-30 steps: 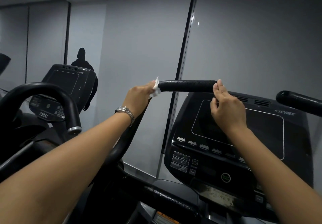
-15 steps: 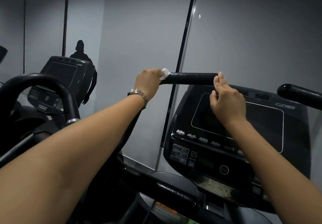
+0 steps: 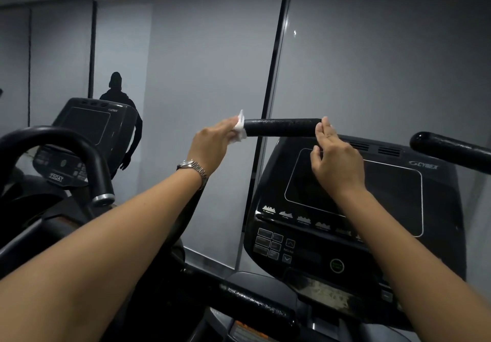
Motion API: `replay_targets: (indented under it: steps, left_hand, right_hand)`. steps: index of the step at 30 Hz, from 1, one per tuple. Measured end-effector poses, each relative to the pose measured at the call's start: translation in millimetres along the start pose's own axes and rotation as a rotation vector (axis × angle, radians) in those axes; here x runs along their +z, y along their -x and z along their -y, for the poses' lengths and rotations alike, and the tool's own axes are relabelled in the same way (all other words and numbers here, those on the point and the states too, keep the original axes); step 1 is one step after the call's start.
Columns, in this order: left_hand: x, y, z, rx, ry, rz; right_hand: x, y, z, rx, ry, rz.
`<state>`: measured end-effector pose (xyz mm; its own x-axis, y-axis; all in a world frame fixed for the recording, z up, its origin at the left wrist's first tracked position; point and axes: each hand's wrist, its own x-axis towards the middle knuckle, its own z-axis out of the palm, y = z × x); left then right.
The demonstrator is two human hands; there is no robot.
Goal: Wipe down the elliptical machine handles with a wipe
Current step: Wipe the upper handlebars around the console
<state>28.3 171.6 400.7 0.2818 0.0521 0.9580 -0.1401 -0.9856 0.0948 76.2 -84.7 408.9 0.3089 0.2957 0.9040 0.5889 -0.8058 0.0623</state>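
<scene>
A black foam-covered handle (image 3: pixel 281 127) of the elliptical runs level across the middle of the view. My left hand (image 3: pixel 212 144), with a metal watch on the wrist, is wrapped around the handle's left part with a crumpled white wipe (image 3: pixel 240 127) pressed between palm and grip. My right hand (image 3: pixel 336 159) rests its fingertips against the handle's right end, fingers bent, nothing in it. A second black handle (image 3: pixel 449 150) pokes in from the right edge.
The elliptical's black console (image 3: pixel 353 208) with screen and buttons sits right behind my right hand. A lower black bar (image 3: pixel 252 304) crosses the bottom. A neighbouring machine's curved handle (image 3: pixel 66 139) and console (image 3: pixel 87 129) stand left. Grey wall panels lie ahead, with a dark figure silhouette (image 3: pixel 117 89).
My left hand has slid along the handle, first right then back left, with the wipe showing more now. The right hand keeps its place at the handle's end.
</scene>
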Motion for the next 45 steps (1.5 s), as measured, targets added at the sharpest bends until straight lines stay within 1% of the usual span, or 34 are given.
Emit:
replay_targets:
  steps: [2, 4, 6, 8, 9, 12, 15, 16, 18, 20, 24, 26, 28, 30, 32, 35, 37, 40, 42, 45]
  left_hand:
    - [-3, -4, 4, -0.003, -0.04, 0.019]
    - [-3, -20, -2, 0.004, -0.089, 0.097]
    - [0, -27, -10, 0.09, -0.081, 0.129]
    - [3, -21, -9, 0.198, -0.042, 0.103]
    - [5, -15, -3, 0.219, -0.055, 0.097]
    - [8, -2, 12, 0.195, -0.164, 0.04]
    - [9, -15, 3, 0.096, -0.165, 0.034]
    - [10, -21, -3, 0.099, -0.129, 0.039]
    - [11, -26, -14, 0.193, -0.038, 0.056]
    - [13, -24, -14, 0.262, -0.012, 0.08]
    - [9, -18, -6, 0.222, -0.025, 0.037]
    - [3, -25, -14, 0.171, -0.029, 0.082]
    - [-1, -38, -24, 0.112, -0.054, 0.182]
    - [-4, -45, -32, 0.089, -0.054, 0.212]
    - [-4, -43, -31, 0.105, -0.047, 0.217]
    - [-1, -29, -15, 0.208, -0.005, 0.211]
    - [2, -26, -8, 0.229, -0.023, 0.183]
    - [10, -34, -22, 0.187, -0.074, 0.16]
    - [12, -37, -41, 0.216, -0.043, 0.174]
    - [15, -31, -49, 0.251, 0.023, 0.134]
  right_hand:
    - [1, 0, -1, -0.003, -0.006, 0.001]
    - [1, 0, 1, 0.001, -0.011, 0.0]
    - [2, 0, 2, 0.005, -0.013, 0.0]
    - [1, 1, 1, 0.008, -0.016, -0.003]
    - [1, 1, 1, 0.008, -0.019, -0.003]
    - [-1, 0, -1, 0.007, -0.005, 0.02]
    - [-1, -2, -2, 0.006, 0.01, 0.037]
    - [-1, -2, -3, 0.008, 0.01, 0.045]
    - [0, -2, -3, 0.01, 0.004, 0.049]
    - [-1, -2, -2, 0.011, 0.0, 0.042]
    - [-1, -2, -3, 0.01, 0.003, 0.047]
    - [-1, -2, -2, 0.012, 0.0, 0.053]
    - [-1, -2, -1, 0.021, -0.006, 0.055]
    - [-1, -2, 1, 0.025, -0.013, 0.052]
    - [-1, -2, 2, 0.03, -0.015, 0.046]
    - [-1, -1, 1, 0.026, -0.013, 0.035]
    - [-1, -1, -1, 0.014, -0.007, 0.035]
    - [0, -2, -1, 0.014, -0.019, 0.036]
    - [1, -2, 1, 0.017, -0.016, 0.034]
    - [0, -2, 2, 0.022, -0.01, 0.035]
